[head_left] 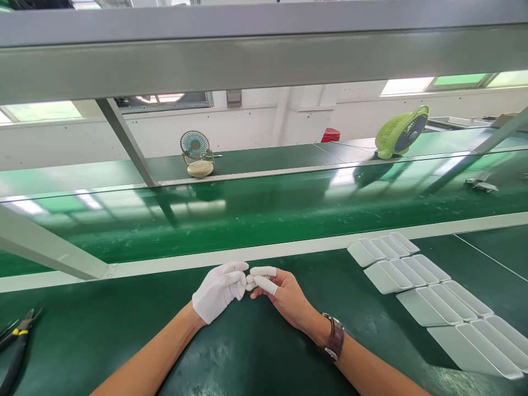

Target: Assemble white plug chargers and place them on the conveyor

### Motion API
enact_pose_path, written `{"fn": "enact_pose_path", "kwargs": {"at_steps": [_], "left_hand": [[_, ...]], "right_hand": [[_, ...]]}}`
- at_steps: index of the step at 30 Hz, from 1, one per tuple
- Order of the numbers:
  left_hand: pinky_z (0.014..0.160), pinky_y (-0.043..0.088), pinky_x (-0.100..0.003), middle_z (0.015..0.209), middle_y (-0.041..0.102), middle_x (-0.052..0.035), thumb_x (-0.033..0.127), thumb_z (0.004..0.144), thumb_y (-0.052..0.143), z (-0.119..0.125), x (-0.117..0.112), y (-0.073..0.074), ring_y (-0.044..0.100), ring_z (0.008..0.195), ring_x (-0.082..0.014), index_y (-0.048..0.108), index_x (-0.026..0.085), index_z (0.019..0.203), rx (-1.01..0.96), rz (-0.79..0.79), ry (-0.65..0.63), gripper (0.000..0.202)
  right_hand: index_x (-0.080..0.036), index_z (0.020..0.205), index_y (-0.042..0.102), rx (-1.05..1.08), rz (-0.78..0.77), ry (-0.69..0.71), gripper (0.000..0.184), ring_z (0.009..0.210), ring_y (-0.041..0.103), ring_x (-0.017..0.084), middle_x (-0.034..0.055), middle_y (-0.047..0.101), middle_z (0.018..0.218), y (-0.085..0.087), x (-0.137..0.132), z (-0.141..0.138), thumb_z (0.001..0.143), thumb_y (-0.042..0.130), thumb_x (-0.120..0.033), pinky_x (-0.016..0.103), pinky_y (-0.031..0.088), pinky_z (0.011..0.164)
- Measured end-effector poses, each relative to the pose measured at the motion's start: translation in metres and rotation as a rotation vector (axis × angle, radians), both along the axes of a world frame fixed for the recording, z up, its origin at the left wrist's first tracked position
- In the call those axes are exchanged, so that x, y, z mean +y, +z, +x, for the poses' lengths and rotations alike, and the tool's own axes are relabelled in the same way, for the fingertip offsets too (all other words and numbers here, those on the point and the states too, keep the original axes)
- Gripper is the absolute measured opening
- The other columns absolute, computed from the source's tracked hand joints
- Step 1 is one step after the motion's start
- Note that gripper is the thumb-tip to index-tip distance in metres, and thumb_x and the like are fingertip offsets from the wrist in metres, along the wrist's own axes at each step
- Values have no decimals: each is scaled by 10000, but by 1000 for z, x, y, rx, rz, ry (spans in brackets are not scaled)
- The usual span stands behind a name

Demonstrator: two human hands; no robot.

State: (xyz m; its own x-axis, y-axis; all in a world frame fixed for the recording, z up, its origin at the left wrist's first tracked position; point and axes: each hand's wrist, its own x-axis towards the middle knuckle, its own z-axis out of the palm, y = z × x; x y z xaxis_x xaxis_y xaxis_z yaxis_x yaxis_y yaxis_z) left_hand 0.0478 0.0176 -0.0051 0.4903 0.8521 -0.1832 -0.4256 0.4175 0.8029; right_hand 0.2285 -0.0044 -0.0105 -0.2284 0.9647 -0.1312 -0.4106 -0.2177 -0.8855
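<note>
My left hand (220,291), in a white glove, is closed with its fingers curled over the dark green tabletop (231,357). Touching its fingertips is my right hand (284,297), bare apart from white finger cots on the thumb and fingers. The right thumb and fingers are pinched together. A small whitish bit shows where the hands meet, too hidden to tell from glove and finger cots. A brown-strapped watch (335,336) circles my right wrist.
White divided trays (437,302) lie in a row at right. Pliers (20,341) lie at far left. Beyond a pale rail runs a green conveyor belt (264,206). A small fan (196,148) and a green fan (400,135) stand behind it. A metal beam (264,60) crosses overhead.
</note>
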Motion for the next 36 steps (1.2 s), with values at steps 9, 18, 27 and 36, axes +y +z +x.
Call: {"fn": "enact_pose_path", "kwargs": {"at_steps": [9,18,27,36], "left_hand": [[715,413,-339,598,600,-36,292,825,708,0,0,-3,578,710,-197,630,105,1073,-31,-3,-28,320],[670,396,-315,633,615,-31,306,801,736,0,0,-1,549,618,-151,640,104,1072,-5,-7,-18,352],[627,376,-295,641,604,-20,307,780,759,0,0,0,537,583,-130,661,96,1053,16,-14,6,359],[629,383,-294,652,614,-27,286,780,755,0,0,-4,541,587,-129,660,93,1056,16,-21,4,350]], "right_hand": [[-184,896,782,-7,27,-4,280,658,670,161,50,754,823,-1,0,0,741,839,-410,351,558,684],[-164,839,763,-11,30,-6,290,654,673,178,70,753,794,-1,-1,-1,782,803,-446,338,556,619],[-144,895,756,92,-40,-18,457,739,706,214,114,753,842,0,1,-1,844,691,-593,354,567,661],[-143,874,760,141,-50,0,449,765,708,227,114,750,826,-1,1,0,834,704,-587,359,561,672]]}}
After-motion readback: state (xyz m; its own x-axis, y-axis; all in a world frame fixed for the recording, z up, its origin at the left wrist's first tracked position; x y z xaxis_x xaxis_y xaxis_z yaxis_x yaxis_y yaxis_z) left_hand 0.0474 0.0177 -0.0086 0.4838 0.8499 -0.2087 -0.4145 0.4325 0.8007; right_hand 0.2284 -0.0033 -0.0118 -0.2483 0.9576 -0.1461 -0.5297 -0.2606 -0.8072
